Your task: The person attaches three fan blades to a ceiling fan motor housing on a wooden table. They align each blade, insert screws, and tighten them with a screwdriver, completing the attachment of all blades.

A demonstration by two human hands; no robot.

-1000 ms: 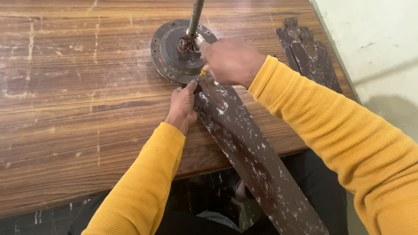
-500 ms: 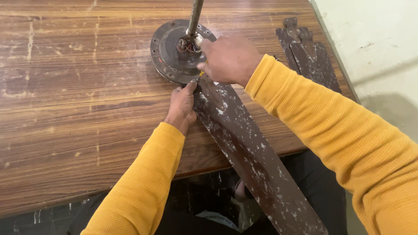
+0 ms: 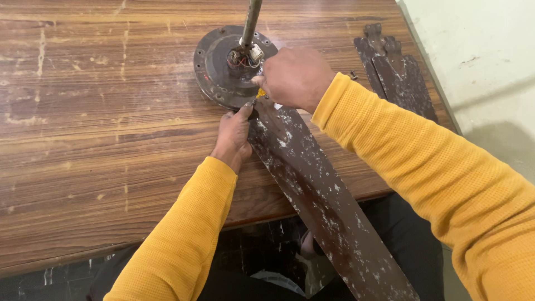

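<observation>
A dark round ceiling fan motor (image 3: pixel 218 67) with a metal rod (image 3: pixel 251 19) rising from its hub lies on a worn wooden table (image 3: pixel 100 134). A long brown fan blade (image 3: pixel 317 200), speckled with white paint, runs from the motor over the table's front edge. My left hand (image 3: pixel 233 136) presses on the blade's end beside the motor. My right hand (image 3: pixel 295 75) is closed around a tool with a yellow handle (image 3: pixel 260 93), only a sliver of which shows, at the joint of blade and motor.
Two more brown fan blades (image 3: pixel 398 72) lie stacked at the table's far right corner, next to a pale wall (image 3: pixel 485 61). A small screw (image 3: pixel 353 75) rests near them. Dark floor shows below the table's front edge.
My right hand has shifted slightly at the blade joint; the left hand, blade and motor stay put.
</observation>
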